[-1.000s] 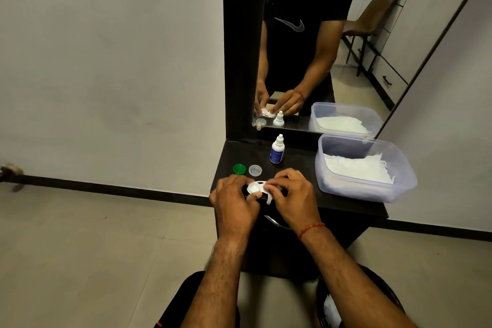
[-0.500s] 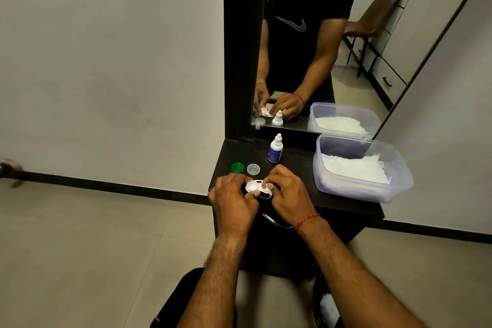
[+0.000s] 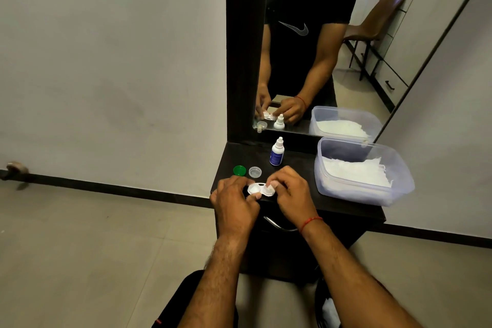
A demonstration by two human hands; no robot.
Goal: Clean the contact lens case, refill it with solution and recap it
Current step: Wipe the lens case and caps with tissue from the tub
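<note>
Presently: lens case (image 3: pixel 259 189), just in front of the solution bottle (image 3: pixel 277 153), uncapped. My left hand (image 3: pixel 234 202) pinches its left end to steady it; my right hand (image 3: pixel 292 194) curls its fingers onto the right well, apparently rubbing. Green cap (image 3: pixel 239 170) and clear cap (image 3: pixel 255 172), front-left of the bottle, parked for recapping.

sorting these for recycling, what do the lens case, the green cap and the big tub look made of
The contact lens case looks like white moulded plastic, smooth with a slight sheen in its wells. The green cap seems opaque glossy plastic, evenly coloured. The storage tub is translucent frosted plastic, probably flexible: white tissues show through its walls.
</note>
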